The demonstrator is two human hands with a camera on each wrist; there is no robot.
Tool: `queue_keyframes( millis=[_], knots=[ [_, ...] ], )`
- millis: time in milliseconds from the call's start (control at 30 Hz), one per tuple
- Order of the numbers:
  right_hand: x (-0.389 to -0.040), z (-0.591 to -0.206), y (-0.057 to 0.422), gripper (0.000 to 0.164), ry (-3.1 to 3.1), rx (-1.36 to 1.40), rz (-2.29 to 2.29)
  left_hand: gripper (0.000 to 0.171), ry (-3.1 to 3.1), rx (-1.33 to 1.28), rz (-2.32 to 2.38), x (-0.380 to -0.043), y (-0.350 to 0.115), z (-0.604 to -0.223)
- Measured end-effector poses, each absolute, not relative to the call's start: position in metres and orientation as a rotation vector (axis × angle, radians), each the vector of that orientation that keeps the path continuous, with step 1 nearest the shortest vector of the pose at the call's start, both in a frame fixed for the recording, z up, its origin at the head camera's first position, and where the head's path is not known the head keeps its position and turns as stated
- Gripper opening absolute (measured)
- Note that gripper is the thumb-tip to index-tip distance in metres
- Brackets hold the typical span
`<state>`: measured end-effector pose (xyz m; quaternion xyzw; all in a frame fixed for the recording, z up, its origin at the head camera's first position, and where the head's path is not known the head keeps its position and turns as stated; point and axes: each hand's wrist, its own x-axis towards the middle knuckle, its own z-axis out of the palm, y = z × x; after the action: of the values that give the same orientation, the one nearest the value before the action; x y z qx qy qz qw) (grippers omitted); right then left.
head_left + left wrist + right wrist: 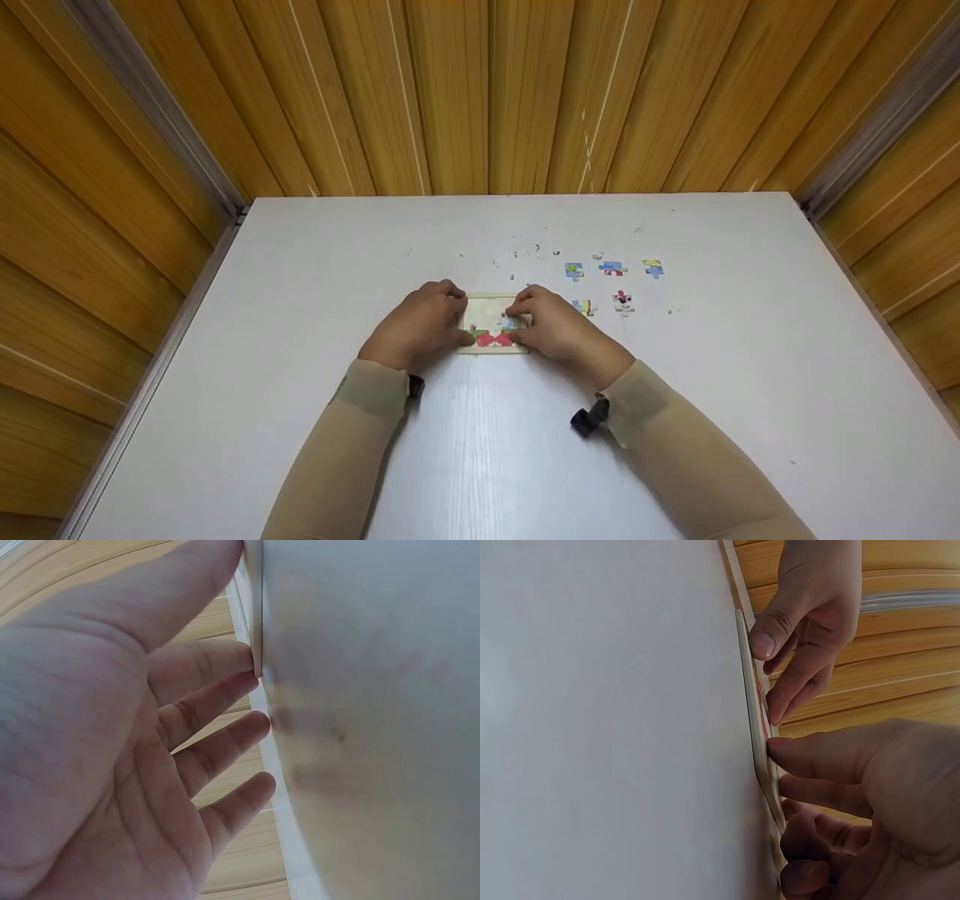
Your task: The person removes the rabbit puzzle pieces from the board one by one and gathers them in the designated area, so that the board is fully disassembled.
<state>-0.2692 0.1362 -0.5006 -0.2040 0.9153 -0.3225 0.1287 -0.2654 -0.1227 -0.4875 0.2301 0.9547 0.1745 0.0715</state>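
A small jigsaw puzzle tray [484,307] with a pale wooden rim lies flat on the white table between both hands. Red and green pieces [491,340] fill its near edge. My left hand [427,322] holds the tray's left side, its thumb at the near corner and index fingertip against the rim; the other fingers [225,750] spread loosely beside it. On the right, my right hand [555,322] pinches a light-blue puzzle piece [510,322] between thumb and index finger, over the tray's right part. Its fingers partly hide this piece and the rim.
Several loose puzzle pieces lie right of the tray, among them a blue-and-red piece [613,268], a blue-and-yellow piece [653,268] and a white piece with a face [623,301]. Small specks mark the table [337,247] behind. Wood-panelled walls [450,97] enclose it.
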Motion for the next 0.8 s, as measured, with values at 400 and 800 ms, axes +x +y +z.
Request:
queue_keyframes(
  millis=[400,800],
  knots=[
    [-0.2706,-0.5042,0.1343,0.036,2.672,-0.582,-0.963,0.036,2.885,0.73,0.482,-0.2666,-0.1231,-0.4895],
    [-0.2718,-0.5049,0.1377,0.035,2.671,-0.573,-0.963,0.046,2.855,0.671,0.493,-0.2669,-0.1224,-0.4894]
  ],
)
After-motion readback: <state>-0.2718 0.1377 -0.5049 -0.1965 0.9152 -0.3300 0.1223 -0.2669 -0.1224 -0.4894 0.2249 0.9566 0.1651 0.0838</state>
